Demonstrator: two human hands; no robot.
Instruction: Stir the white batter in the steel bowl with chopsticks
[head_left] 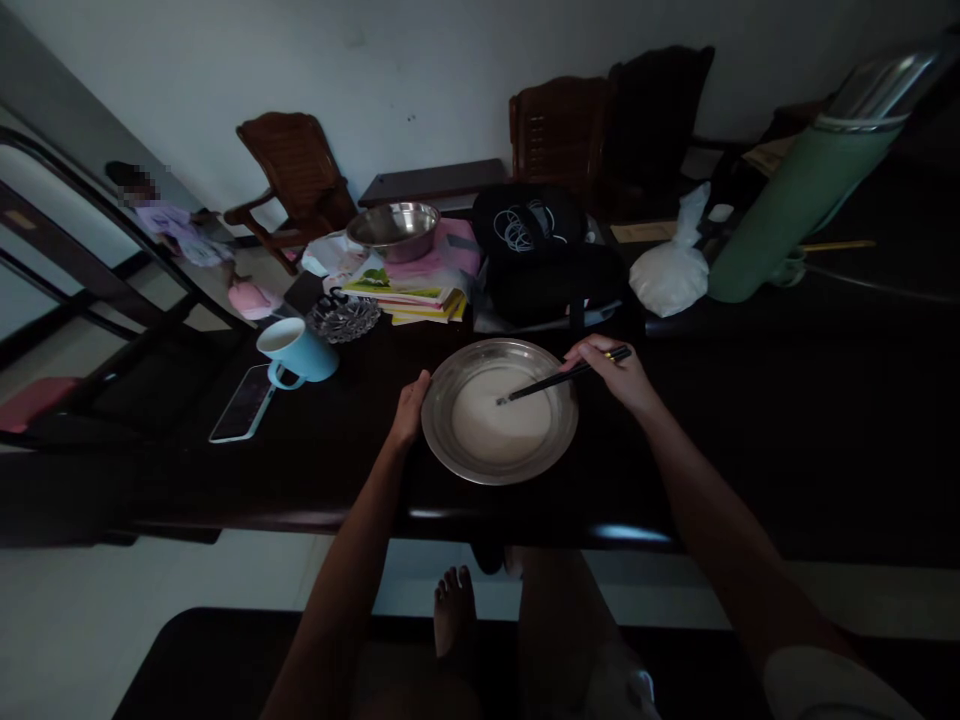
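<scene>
A wide metal bowl (450, 455) stands on the dark table, with a pale, off-white liquid or batter (495, 425) in it. My left hand (409, 408) grips the bowl's left rim, thumb on top; its other fingers are mostly hidden at the side. Black chopsticks (551, 378) are pinched in my right hand (606, 362) over the bowl's right rim. Their tips dip into the pale mixture near its middle. A knotted clear bag of white powder (670, 278) sits behind my right hand.
A light-blue mug (307, 355) and a phone (244, 405) lie to the left, near a glass ashtray (343, 317). Behind are books (409, 298), another metal bowl (395, 235) and a black bag (551, 275). A tall green flask (802, 215) stands right. A person (176, 222) is beyond the table.
</scene>
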